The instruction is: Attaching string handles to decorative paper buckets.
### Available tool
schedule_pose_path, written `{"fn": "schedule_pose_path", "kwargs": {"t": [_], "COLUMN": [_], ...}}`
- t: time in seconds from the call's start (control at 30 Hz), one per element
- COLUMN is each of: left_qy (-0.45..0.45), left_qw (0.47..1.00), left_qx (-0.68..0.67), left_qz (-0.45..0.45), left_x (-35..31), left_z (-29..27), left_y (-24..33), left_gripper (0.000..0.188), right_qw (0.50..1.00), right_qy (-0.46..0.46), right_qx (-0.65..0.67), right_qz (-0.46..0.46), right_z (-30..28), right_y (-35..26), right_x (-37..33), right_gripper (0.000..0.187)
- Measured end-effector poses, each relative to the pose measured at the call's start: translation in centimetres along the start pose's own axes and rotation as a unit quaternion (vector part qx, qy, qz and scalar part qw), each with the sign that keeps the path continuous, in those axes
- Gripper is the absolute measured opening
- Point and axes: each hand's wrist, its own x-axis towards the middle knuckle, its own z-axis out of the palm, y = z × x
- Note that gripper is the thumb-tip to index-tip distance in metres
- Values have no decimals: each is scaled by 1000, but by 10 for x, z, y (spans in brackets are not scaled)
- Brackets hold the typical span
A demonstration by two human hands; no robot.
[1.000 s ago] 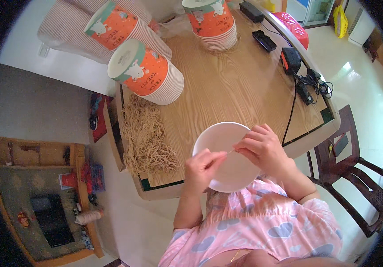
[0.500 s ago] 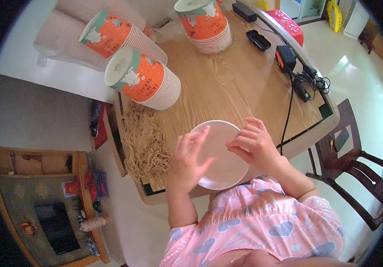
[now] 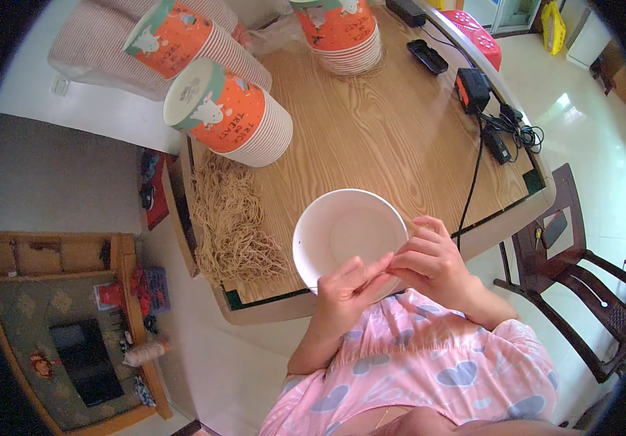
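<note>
Pressing: left hand [image 3: 342,291] and right hand [image 3: 435,260], fingers [image 3: 362,277] together; pinched item indiscernible.
Bowl [image 3: 310,234]: centre, partly behind hands, by surface [image 3: 342,138] edge.
Risk: either hand's knock could tip bowl.

Glare whitens the floor [image 3: 559,109]; dim left seems grainy.

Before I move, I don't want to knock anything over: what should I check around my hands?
1. White tub mouth facing up: ok.
2. Tub firmly supported: cannot tell, its base is hidden.
3. Left hand and right hand close together: ok, at the tub's near right side.
4. Anything pinched in the fingertips: cannot tell.
5. Tan strands clear of the tub: ok, to its left.
6. Nearest cup stack clear of both hands: ok.
</note>
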Motion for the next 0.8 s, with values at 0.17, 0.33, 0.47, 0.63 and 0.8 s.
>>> {"fn": "schedule_pose_path", "kwargs": {"t": [0.17,0.33,0.47,0.63,0.8], "left_qy": [44,48,52,26,127], "left_qw": [999,998,996,987,979], "left_qx": [-16,-25,-76,-150,-147], "left_qz": [-1,-24,19,-50,-62], "left_x": [0,3,8,7,30], "left_z": [2,1,4,3,16], "left_y": [-3,0,-2,-7,-9], "left_gripper": [23,13,6,6,25], "right_qw": [1000,998,997,997,984], "right_qy": [13,39,49,56,92], "right_qx": [13,29,43,50,99], "right_qz": [17,30,29,27,116], "right_z": [-1,-5,-7,-2,18], "right_y": [2,2,1,11,29], "right_x": [-9,-11,-7,-5,13], "right_gripper": [13,12,12,12,8]}}
